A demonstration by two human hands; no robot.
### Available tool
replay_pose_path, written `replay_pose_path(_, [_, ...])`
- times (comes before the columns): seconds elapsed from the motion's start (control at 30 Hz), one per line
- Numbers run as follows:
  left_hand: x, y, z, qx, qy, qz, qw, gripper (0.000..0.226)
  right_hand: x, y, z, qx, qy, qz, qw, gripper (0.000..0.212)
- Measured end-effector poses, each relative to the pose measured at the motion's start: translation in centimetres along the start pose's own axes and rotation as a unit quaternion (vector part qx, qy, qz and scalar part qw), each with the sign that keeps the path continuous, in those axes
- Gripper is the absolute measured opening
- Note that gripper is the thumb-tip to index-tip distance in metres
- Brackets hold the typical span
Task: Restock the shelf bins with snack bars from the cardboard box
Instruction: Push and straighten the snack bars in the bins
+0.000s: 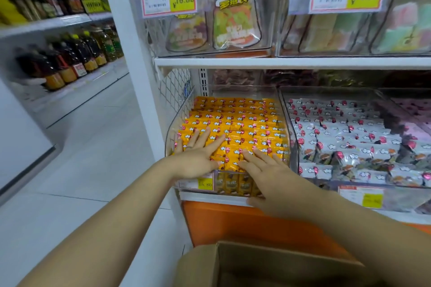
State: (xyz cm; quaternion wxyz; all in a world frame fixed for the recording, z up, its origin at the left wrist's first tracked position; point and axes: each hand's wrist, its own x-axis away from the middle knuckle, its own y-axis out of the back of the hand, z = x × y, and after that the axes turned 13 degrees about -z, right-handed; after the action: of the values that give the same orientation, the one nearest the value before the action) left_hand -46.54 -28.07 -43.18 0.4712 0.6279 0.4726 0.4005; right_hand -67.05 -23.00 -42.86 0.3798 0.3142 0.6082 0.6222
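A clear plastic shelf bin (283,121) is packed with rows of yellow snack bars (242,123). My left hand (198,156) lies flat on the front left rows, fingers straight and spread, a ring on one finger. My right hand (263,170) lies flat on the front right rows, its palm over the bin's front lip. Neither hand holds a bar. The open cardboard box (268,265) sits low in front of me, below the shelf; its inside is hardly visible.
A second clear bin (289,109) to the right holds white-wrapped snack bars (349,137). Upper bins with candy bags (235,21) and price tags hang above. An orange base panel (233,223) runs under the shelf. Bottles (70,60) line shelves across the aisle at left.
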Motion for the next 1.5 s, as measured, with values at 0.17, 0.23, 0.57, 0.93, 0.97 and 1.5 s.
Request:
replay_pose_path(0.17, [3.7,-1.2,-0.6,-0.021,-0.05,-0.218,0.974,0.052,1.1,0.6,0.8,0.043,0.03,-0.056,0.997,0.076])
replay_pose_path(0.23, [5.3,-2.5,-0.4,-0.041,-0.074,-0.237,0.968,0.057,1.3,-0.4,1.5,0.066,0.051,-0.031,0.996,0.081])
replay_pose_path(0.57, [6.9,-5.3,-0.1,-0.136,-0.067,-0.256,0.955,0.057,-0.6,-1.0,0.4,0.049,0.039,-0.028,0.998,0.077])
replay_pose_path(0.93, [6.3,-1.0,-2.4,-0.037,-0.035,-0.243,0.969,0.045,3.8,1.4,0.4,-0.014,0.098,-0.096,0.99,0.064])
replay_pose_path(0.97, [6.3,-0.6,-3.0,-0.026,-0.032,-0.273,0.961,0.042,5.0,1.7,0.1,-0.026,0.096,-0.107,0.989,0.06])
replay_pose_path(1.5, [2.7,-5.9,-20.4,-0.037,-0.251,-0.275,0.927,0.07,14.7,0.8,-13.3,0.079,-0.06,-0.213,0.972,0.071])
